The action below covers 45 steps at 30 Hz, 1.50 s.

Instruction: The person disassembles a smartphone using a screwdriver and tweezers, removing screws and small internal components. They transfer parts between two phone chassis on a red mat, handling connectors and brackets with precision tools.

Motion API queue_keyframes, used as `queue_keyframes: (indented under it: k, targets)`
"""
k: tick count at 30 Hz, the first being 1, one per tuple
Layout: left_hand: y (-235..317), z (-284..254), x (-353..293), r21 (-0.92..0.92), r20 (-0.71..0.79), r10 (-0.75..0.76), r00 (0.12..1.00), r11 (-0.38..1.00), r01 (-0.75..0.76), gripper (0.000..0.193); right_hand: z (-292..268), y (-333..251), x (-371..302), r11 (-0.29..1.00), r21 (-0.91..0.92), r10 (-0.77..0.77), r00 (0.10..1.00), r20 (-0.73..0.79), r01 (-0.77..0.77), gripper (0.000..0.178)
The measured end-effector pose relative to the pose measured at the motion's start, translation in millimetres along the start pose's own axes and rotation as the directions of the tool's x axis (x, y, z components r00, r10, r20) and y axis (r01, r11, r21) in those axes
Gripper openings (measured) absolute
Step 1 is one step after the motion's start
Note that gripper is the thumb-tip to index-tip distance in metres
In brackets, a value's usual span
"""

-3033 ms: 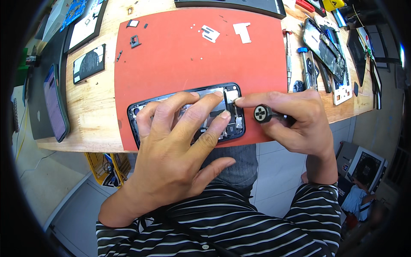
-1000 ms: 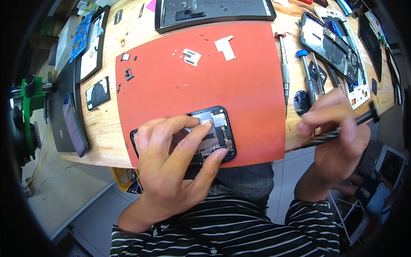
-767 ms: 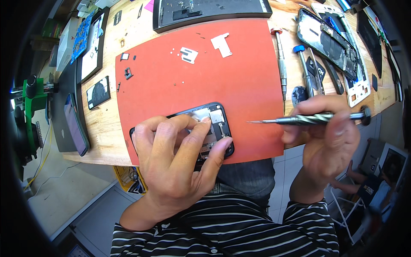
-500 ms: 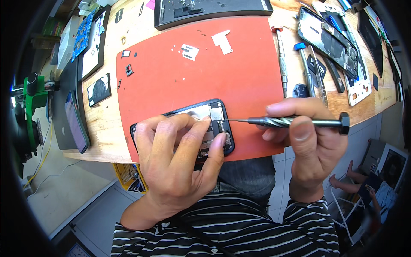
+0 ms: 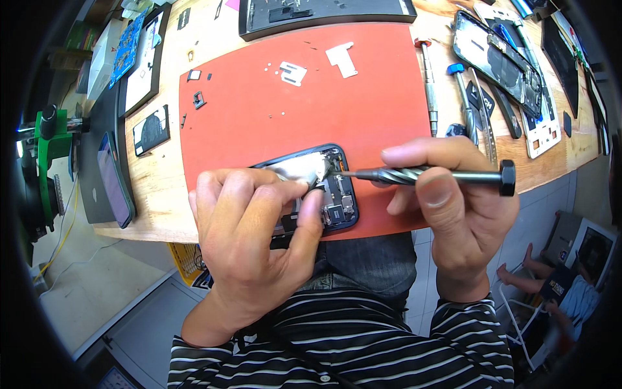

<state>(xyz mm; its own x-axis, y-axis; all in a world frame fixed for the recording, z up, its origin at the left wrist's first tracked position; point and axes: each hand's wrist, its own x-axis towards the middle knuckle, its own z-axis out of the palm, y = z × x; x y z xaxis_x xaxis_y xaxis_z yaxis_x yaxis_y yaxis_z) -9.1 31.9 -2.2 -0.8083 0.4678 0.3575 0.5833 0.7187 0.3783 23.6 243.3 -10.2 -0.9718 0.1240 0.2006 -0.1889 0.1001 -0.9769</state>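
An opened phone (image 5: 341, 214) lies across the front of the red mat, its inner parts bared at the right end. My left hand (image 5: 249, 223) rests over its left part, thumb and index finger pinched at the edge of a silvery metal plate (image 5: 316, 163) that stands tilted above the inside. Part of the plate and its grip are hidden by the fingertips. In my right hand (image 5: 460, 201) is a slim screwdriver (image 5: 414, 175) with a spiral-grooved dark handle, held level, its tip touching or close beside the tilted plate.
On the red mat (image 5: 363, 104) lie white plates (image 5: 341, 59), tiny screws and a SIM tray (image 5: 198, 99). Screwdrivers (image 5: 427, 84) and an opened phone frame (image 5: 495, 61) sit right, a black tray (image 5: 324, 27) behind. A person sits at lower right.
The silvery plate has gone from nearly flat to tilted, baring parts beneath. My left fingers have drawn leftward. The screwdriver has shifted left and slightly up, its tip further over the phone.
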Motion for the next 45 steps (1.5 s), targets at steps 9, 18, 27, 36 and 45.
queue_keyframes:
  k: [9, 18, 27, 36, 45]
  targets:
    - [-6, -5, -2, 0.022, -0.14, -0.001, 0.99, 1.0, 0.004, 0.022, -22, -2, -3, 0.997, -0.083, -0.015, 0.995, -0.1, 0.006, 0.054]
    - [-17, -18, -18, 0.021, -0.062, -0.013, 0.998, 1.0, 0.014, 0.029, -15, -4, -4, 0.994, -0.107, -0.034, 0.999, 0.007, 0.035, 0.028]
    - [-57, -55, -25, -0.072, 0.239, -0.006, 0.971, 0.997, 0.024, 0.092, -2, -9, -6, 0.994, -0.106, -0.005, 1.0, 0.005, 0.005, 0.021]
    - [-76, -60, -41, -0.206, 0.158, 0.036, 0.987, 0.978, -0.003, 0.103, 10, -6, -7, 0.999, 0.03, 0.042, 0.999, 0.031, -0.043, 0.022]
    - [-62, -61, -43, -0.273, 0.09, 0.027, 0.996, 0.962, -0.001, 0.135, 14, 2, -8, 0.996, -0.085, -0.034, 0.999, 0.001, 0.034, 0.021]
